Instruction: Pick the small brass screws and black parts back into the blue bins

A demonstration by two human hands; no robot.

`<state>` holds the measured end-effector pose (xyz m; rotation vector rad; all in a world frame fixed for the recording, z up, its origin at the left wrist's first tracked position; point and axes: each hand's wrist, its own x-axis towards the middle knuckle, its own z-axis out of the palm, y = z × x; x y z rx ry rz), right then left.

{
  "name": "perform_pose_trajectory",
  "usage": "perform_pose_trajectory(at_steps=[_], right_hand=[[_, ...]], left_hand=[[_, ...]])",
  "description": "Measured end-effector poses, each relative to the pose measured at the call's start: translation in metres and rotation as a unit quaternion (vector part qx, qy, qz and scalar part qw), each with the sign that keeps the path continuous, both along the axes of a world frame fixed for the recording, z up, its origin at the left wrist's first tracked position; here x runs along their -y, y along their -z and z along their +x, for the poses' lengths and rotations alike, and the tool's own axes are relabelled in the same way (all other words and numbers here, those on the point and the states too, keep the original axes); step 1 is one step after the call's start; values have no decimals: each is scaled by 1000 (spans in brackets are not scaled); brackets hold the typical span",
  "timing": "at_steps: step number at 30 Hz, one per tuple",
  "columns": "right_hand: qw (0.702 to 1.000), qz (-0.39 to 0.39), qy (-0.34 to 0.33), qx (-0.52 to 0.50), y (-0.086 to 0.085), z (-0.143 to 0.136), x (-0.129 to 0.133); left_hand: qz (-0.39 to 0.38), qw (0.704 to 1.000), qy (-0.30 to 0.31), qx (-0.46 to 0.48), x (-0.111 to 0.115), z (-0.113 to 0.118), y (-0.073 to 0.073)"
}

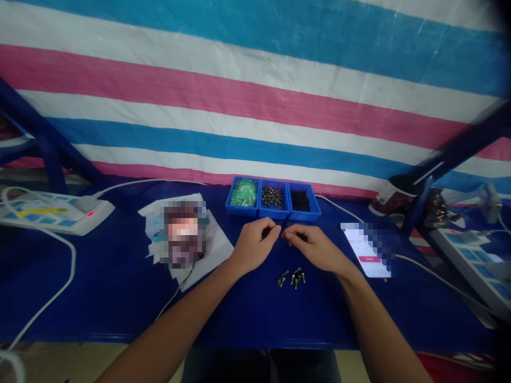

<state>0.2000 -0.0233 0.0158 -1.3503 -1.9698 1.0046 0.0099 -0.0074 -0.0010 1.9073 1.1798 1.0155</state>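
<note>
My left hand (254,243) and my right hand (315,246) hover close together over the blue table, fingertips almost meeting. Both are closed in a pinch; whatever sits between the fingers is too small or hidden to name. Just beyond them stand three blue bins (275,215) side by side. Green translucent pieces (244,192) fill the left one, small metal parts (272,198) the middle one, and small black parts (300,201) the right one. Nearer to me, below my hands, lies a loose group of several small black-and-metal pieces (296,277).
A lit phone (365,250) lies to the right, with a cup (389,196) behind it. On the left are papers (215,239) under a partly blurred item. Power strips (59,213) and white cables (72,260) run along both sides. A striped sheet (255,106) hangs behind.
</note>
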Motion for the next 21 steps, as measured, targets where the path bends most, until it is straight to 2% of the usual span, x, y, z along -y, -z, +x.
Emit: perform_pose_trajectory(at_steps=[4, 9, 13, 21], right_hand=[[998, -18, 4, -68, 1, -3, 0], [992, -28, 14, -119, 7, -5, -1], [994, 23, 48, -94, 11, -7, -3], [994, 78, 57, -45, 13, -10, -2]], left_hand=[[6, 1000, 13, -14, 0, 0, 0], [-10, 1000, 19, 17, -2, -3, -2], [-44, 998, 31, 28, -2, -2, -2], [-58, 997, 50, 10, -5, -6, 0]])
